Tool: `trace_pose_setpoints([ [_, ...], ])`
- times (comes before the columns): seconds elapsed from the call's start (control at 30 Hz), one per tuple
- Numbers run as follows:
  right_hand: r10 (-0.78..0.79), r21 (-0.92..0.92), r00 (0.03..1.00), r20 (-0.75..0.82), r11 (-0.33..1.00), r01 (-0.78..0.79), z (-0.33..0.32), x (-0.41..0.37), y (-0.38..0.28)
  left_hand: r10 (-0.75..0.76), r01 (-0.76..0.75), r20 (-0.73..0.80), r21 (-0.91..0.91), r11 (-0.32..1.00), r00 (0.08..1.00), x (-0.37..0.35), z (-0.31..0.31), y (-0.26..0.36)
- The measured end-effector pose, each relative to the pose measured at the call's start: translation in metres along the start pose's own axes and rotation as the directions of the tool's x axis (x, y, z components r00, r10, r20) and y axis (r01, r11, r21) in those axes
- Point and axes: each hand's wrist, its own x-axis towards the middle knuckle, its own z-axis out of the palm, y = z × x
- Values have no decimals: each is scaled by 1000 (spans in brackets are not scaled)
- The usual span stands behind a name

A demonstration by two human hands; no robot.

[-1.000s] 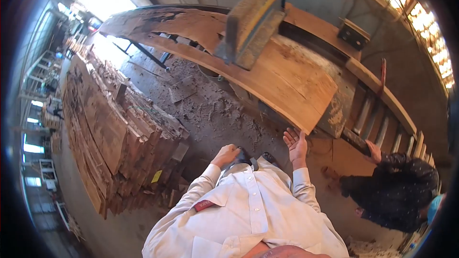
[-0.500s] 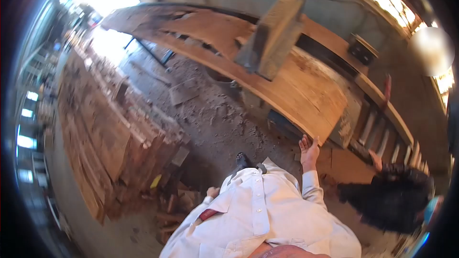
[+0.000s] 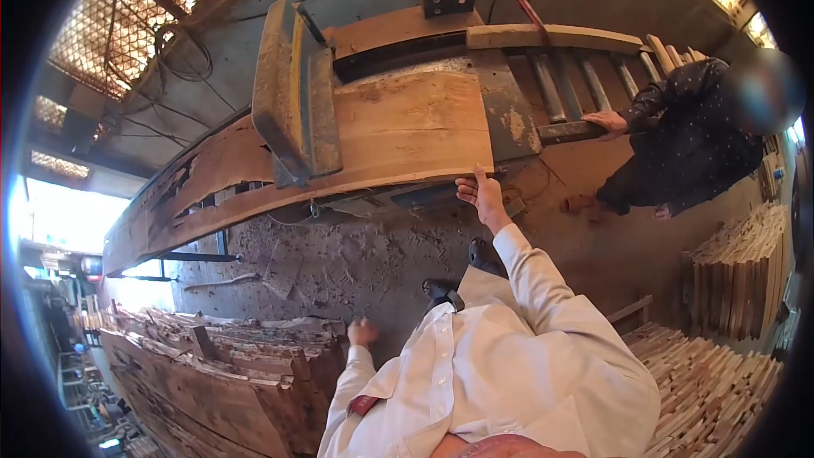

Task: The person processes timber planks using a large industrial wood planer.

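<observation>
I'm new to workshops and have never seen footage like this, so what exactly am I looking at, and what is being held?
A camera on a person's head looks down past their body; its wide lens bends everything. There's no robot. The person's right hand is at the near corner of a long plank, seemingly touching it; whether it grips is unclear. The left hand is near stacked boards, holding nothing visible. The plank lies on a machine bed, partly hidden by a tall machine part. Another person's hand rests on a roller frame.
</observation>
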Motion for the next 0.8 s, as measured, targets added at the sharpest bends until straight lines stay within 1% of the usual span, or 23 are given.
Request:
trace_pose_setpoints([
  [0.03, -6, 0, 1000, 3, 1000, 6, -1, -4, 1, 41, -18, 106, -213, 977, 994, 18, -9, 13],
  [0.07, -12, 0, 1000, 7, 1000, 12, -1, -6, 4, 106, -106, 3, -76, 992, 994, 17, -4, 33],
  [0.1, -7, -35, 1000, 10, 999, 7, -3, -7, 2, 170, -162, -99, 78, 984, 981, 5, 7, 68],
  [0.17, 5, -110, 1000, 9, 994, -4, -12, -13, -5, 240, -238, -41, 43, 970, 970, 17, 25, 94],
  [0.23, -113, -232, 991, -73, 968, 94, -23, -15, -6, 208, -209, -41, -21, 978, 977, -13, 81, 143],
  [0.27, -169, -300, 982, -90, 944, 135, -26, -15, -6, 275, -274, 23, -34, 961, 961, -20, 109, 159],
  [0.3, -279, -395, 948, -153, 897, 200, -30, -12, -9, 280, -286, 97, 49, 957, 955, -28, 137, 178],
  [0.33, -451, -575, 870, -200, 773, 269, -37, -3, -9, 269, -280, 164, 43, 959, 949, -56, 174, 213],
  [0.37, -619, -730, 760, -200, 611, 306, -41, 6, -7, 260, -270, 252, 6, 963, 932, -51, 204, 223],
  [0.4, -677, -783, 722, -140, 522, 338, -37, 10, -12, 245, -248, 346, -38, 968, 906, -56, 234, 239],
  [0.43, -733, -825, 676, -80, 429, 367, -30, 11, -24, 274, -298, 409, -5, 955, 871, -64, 264, 257],
  [0.47, -784, -860, 620, -23, 331, 388, -21, 10, -36, 269, -290, 463, -25, 957, 844, -67, 291, 271],
  [0.5, -776, -865, 630, 20, 303, 400, -12, 12, -48, 260, -281, 526, -42, 959, 810, -68, 314, 284],
  [0.6, -850, -852, 510, 130, 168, 497, 2, 44, -56, 171, -104, 605, -145, 984, 778, -76, 366, 330],
  [0.63, -816, -849, 568, 103, 225, 478, 7, 51, -58, 166, -70, 601, -181, 981, 782, -72, 376, 333],
  [0.7, -747, -829, 655, 114, 292, 477, 12, 58, -59, 149, 0, 606, -239, 971, 781, -64, 395, 337],
  [0.73, -711, -819, 693, 117, 326, 472, 14, 60, -61, 131, 10, 617, -220, 975, 776, -58, 399, 336],
  [0.8, -737, -831, 665, 121, 291, 474, 17, 63, -58, 91, 29, 627, -179, 983, 773, -50, 397, 330],
])
